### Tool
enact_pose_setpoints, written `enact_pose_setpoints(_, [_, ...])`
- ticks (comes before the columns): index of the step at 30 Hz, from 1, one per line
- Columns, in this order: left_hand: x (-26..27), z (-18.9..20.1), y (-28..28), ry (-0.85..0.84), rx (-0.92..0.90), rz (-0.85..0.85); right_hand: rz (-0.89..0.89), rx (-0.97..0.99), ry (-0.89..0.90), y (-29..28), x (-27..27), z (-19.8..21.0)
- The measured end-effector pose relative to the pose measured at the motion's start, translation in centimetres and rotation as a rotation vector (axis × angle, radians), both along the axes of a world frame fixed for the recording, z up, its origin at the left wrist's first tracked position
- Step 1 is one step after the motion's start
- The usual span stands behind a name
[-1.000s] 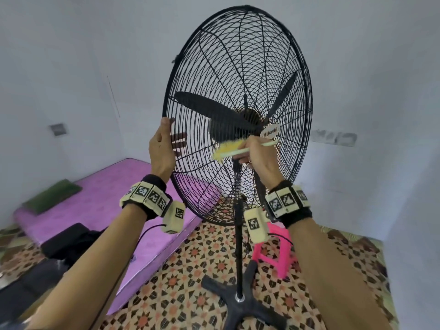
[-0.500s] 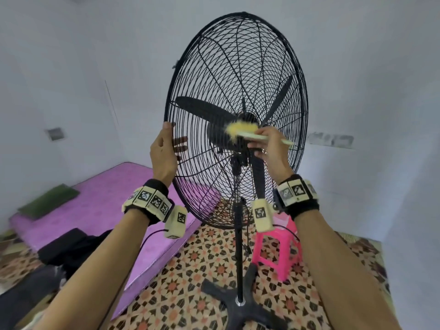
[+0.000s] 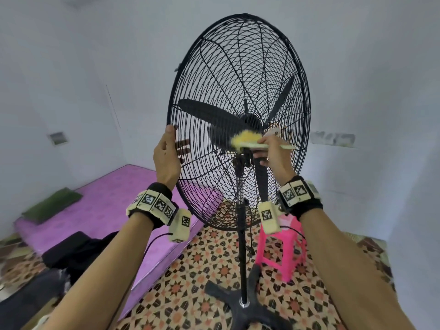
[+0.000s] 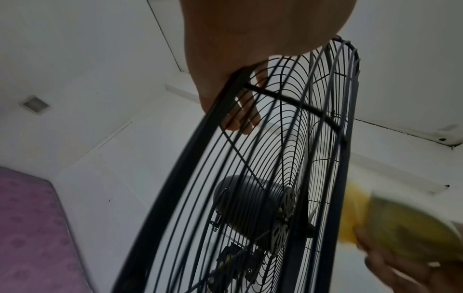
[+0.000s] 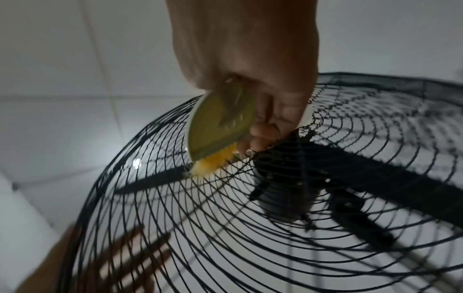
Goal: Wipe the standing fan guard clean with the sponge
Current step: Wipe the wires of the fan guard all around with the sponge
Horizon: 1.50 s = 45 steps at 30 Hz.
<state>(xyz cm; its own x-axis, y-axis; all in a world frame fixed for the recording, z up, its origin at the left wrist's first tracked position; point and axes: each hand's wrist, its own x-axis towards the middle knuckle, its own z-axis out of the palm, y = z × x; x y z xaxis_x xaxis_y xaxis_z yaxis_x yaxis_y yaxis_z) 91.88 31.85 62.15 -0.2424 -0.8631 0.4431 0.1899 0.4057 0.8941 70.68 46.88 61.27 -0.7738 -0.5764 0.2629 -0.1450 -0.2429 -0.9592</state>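
A black standing fan fills the head view, its round wire guard [image 3: 238, 67] tilted slightly. My left hand [image 3: 166, 153] holds the guard's left rim, thumb in front and fingers behind the wires. The left wrist view shows the same grip [image 4: 225, 79] on the rim [image 4: 175, 178]. My right hand [image 3: 273, 156] grips a yellow sponge [image 3: 247, 139] with a pale green backing. The sponge lies against the front wires just left of the hub. In the right wrist view the sponge [image 5: 220, 128] touches the guard [image 5: 225, 218] with its yellow edge, and the picture is motion-blurred.
The fan's pole ends in a black cross base [image 3: 242, 303] on patterned floor tiles. A pink plastic stool [image 3: 281, 253] stands behind the pole. A purple mattress [image 3: 107, 198] with a green pillow [image 3: 52, 203] lies at left, dark bags [image 3: 71, 253] beside it. White walls close in.
My right hand has carried the sponge up and to the right across the front wires, from below the hub to hub height. My left hand has stayed on the rim.
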Motion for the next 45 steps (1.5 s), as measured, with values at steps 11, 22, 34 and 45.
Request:
enact_pose_setpoints(11, [-0.3, 0.0, -0.3, 0.026, -0.030, 0.003, -0.048, 0.008, -0.054, 0.2, -2.6, -0.1])
enact_pose_setpoints(22, [-0.1, 0.0, -0.2, -0.007, -0.056, 0.030, -0.088, 0.042, -0.012, 0.4, -4.6, 0.0])
enact_pose_setpoints(34, [-0.3, 0.1, -0.3, 0.002, -0.040, 0.040, -0.207, 0.079, 0.161, 0.1, -5.5, -0.1])
enact_pose_setpoints(45, [-0.5, -0.1, -0.1, -0.001, -0.020, 0.025, -0.263, 0.089, 0.117, 0.8, -6.2, 1.0])
